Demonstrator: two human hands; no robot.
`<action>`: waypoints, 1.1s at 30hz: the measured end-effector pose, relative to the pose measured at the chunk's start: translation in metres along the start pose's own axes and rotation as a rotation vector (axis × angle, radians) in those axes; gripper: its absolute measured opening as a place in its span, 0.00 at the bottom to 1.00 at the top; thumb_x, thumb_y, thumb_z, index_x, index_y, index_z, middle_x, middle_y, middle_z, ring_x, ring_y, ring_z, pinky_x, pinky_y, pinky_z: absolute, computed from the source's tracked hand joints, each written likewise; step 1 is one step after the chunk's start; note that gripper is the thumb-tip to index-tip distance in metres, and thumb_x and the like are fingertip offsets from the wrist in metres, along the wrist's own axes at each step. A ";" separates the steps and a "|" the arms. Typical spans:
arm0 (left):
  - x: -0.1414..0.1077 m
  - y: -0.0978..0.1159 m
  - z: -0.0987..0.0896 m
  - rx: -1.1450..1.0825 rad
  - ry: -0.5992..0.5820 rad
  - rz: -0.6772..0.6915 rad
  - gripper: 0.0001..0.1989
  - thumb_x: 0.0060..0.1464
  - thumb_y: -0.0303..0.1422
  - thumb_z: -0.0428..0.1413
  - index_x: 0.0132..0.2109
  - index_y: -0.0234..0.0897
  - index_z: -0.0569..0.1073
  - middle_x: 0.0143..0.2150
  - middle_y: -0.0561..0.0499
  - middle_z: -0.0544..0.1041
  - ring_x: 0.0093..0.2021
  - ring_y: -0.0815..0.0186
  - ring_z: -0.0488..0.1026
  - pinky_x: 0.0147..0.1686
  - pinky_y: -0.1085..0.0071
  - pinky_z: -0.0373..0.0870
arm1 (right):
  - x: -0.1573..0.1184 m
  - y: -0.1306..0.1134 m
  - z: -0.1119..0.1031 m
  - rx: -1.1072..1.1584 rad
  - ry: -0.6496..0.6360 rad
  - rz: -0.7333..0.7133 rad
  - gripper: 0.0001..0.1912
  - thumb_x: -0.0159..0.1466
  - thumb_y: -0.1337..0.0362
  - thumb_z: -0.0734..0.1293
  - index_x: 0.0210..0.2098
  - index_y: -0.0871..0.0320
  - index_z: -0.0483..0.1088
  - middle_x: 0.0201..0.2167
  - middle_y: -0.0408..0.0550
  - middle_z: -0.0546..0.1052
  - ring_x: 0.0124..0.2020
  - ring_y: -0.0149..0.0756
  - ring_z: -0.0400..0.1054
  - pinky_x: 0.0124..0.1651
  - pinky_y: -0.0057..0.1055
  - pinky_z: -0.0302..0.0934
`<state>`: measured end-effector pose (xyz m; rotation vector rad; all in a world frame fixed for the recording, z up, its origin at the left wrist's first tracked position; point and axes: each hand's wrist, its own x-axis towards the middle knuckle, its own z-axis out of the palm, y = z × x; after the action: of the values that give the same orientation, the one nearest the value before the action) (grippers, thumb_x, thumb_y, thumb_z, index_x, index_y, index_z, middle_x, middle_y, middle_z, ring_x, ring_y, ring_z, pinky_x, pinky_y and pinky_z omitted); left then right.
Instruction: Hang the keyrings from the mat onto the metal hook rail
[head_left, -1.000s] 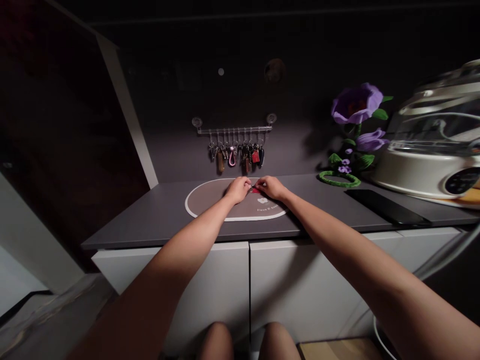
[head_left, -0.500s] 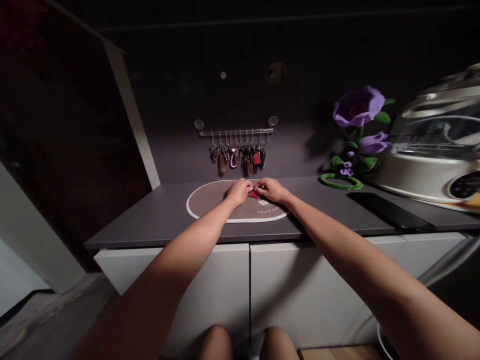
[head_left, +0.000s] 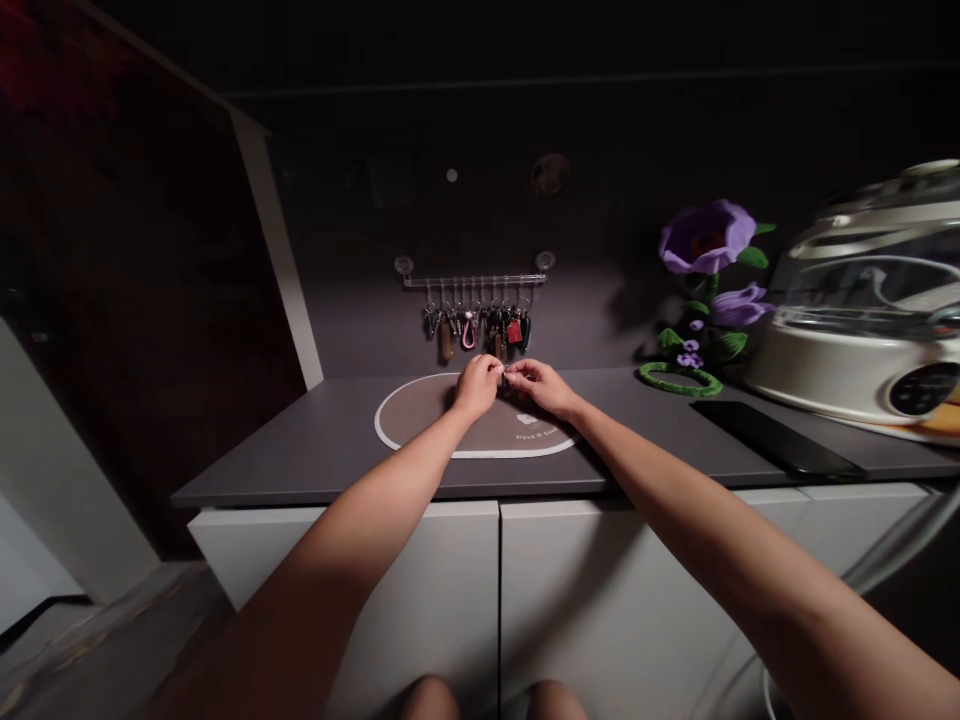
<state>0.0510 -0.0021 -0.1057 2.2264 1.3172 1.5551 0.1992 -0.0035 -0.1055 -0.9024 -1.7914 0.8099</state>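
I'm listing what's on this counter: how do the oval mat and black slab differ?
The oval mat is brownish with a pale border; the black slab is dark throughout. The mat has rounded ends; the slab is straight-sided. The mat lies below the left hand and right hand; the slab lies apart. Both lie flat on the counter.

Brown oval mat [head_left: 420,415] mid-frame on a flat grey counter [head_left: 300,445]; clear plastic key rack [head_left: 475,282] behind it; purple-petaled flower [head_left: 716,238] at frame right.
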 end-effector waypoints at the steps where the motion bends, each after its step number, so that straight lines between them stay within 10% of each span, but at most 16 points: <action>1: 0.001 0.000 0.001 -0.062 0.012 -0.035 0.05 0.51 0.27 0.49 0.31 0.34 0.69 0.34 0.48 0.72 0.37 0.67 0.67 0.40 0.71 0.63 | 0.000 -0.001 0.000 0.023 0.004 -0.004 0.21 0.48 0.50 0.66 0.33 0.60 0.65 0.22 0.38 0.66 0.19 0.23 0.57 0.24 0.24 0.53; 14: 0.000 -0.003 0.007 -0.672 -0.030 -0.293 0.08 0.47 0.34 0.54 0.32 0.32 0.69 0.23 0.55 0.67 0.24 0.74 0.62 0.29 0.75 0.61 | 0.000 -0.005 0.000 0.148 0.079 -0.011 0.18 0.48 0.53 0.68 0.29 0.61 0.65 0.21 0.38 0.65 0.21 0.22 0.56 0.26 0.24 0.52; 33: -0.001 -0.004 0.009 -0.323 0.006 -0.054 0.06 0.51 0.32 0.50 0.33 0.33 0.69 0.32 0.49 0.73 0.33 0.69 0.67 0.37 0.72 0.63 | 0.002 -0.006 -0.004 0.202 0.167 -0.109 0.14 0.50 0.56 0.66 0.28 0.59 0.63 0.24 0.38 0.64 0.26 0.25 0.56 0.33 0.26 0.53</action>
<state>0.0558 0.0030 -0.1123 1.9742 1.0308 1.6227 0.2014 -0.0046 -0.0985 -0.7121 -1.5688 0.8051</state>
